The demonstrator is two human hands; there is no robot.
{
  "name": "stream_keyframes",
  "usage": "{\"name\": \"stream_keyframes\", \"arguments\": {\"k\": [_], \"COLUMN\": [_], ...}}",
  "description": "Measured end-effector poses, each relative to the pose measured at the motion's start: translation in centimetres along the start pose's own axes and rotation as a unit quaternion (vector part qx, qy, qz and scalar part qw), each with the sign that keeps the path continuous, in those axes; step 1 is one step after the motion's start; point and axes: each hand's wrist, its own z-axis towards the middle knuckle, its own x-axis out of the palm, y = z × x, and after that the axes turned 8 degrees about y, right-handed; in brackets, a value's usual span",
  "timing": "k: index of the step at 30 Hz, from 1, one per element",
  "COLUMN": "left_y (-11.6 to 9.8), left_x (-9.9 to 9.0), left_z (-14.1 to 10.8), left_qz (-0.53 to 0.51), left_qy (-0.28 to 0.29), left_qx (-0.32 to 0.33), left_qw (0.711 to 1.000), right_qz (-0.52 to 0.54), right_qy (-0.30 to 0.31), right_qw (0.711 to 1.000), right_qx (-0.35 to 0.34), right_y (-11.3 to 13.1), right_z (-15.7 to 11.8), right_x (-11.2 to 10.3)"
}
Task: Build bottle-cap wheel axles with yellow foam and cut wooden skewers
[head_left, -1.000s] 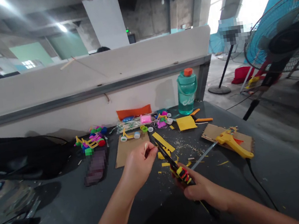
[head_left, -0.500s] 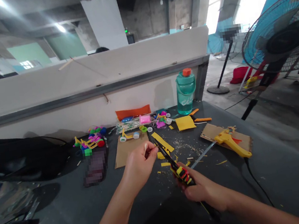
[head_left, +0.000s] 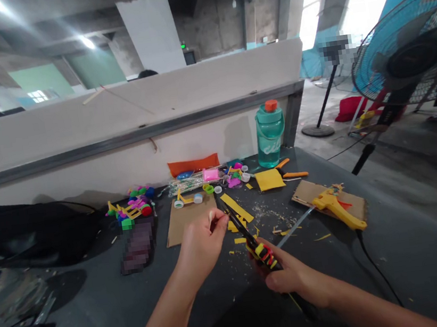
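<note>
Scissors (head_left: 253,244) with black blades and handles wrapped in yellow and red sit clenched in the right hand (head_left: 283,273), low over the bench (head_left: 399,252), forearm reaching in from the lower right and the blades angled up-left, their tips just beside the left hand (head_left: 200,241). That left arm comes in from the lower left, wrist bent, thumb and fingers pinched on a pale sliver (head_left: 211,217) — a small piece, too small to tell its material. Yellow scraps (head_left: 239,240) and fine shavings (head_left: 265,213) lie scattered around both hands, and a long yellow strip (head_left: 236,208) sits just past the blades. To the left is a brown cardboard sheet (head_left: 189,222) carrying a small yellow-and-white wheeled model (head_left: 186,199); to the right, a yellow glue gun (head_left: 335,211) rests on another piece of cardboard (head_left: 306,192), a thin rod (head_left: 295,227) pointing toward the right hand and a black cord (head_left: 377,266) trailing off. Farther back are colourful plastic parts (head_left: 132,210), a yellow card square (head_left: 269,180), and a teal water bottle (head_left: 270,135) with an orange cap, standing against a pale partition (head_left: 128,124) — a pedestal fan (head_left: 401,53) stands off the bench at right
</note>
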Motion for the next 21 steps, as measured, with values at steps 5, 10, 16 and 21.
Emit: {"name": "stream_keyframes", "arguments": {"k": [5,10,16,21], "left_y": [-0.06,-0.18,0.06,0.15], "left_x": [-0.11,0.1,0.46,0.69], "left_z": [-0.07,-0.06,-0.05,-0.03], "left_qz": [0.03,0.03,0.027,0.029], "left_qy": [0.006,0.008,0.018,0.017], "left_qx": [0.023,0.043,0.039,0.043], "left_qw": [0.999,0.999,0.999,0.999], "right_qz": [0.006,0.025,0.014,-0.001], "right_qy": [0.017,0.021,0.021,0.017], "right_qw": [1.0,0.999,0.999,0.999], "right_qx": [0.023,0.032,0.026,0.037], "right_y": [-0.47,-0.72,-0.59,-0.92], "right_z": [-0.21,-0.37,-0.26,-0.13], "right_x": [-0.44,-0.58,-0.45,-0.67]}}
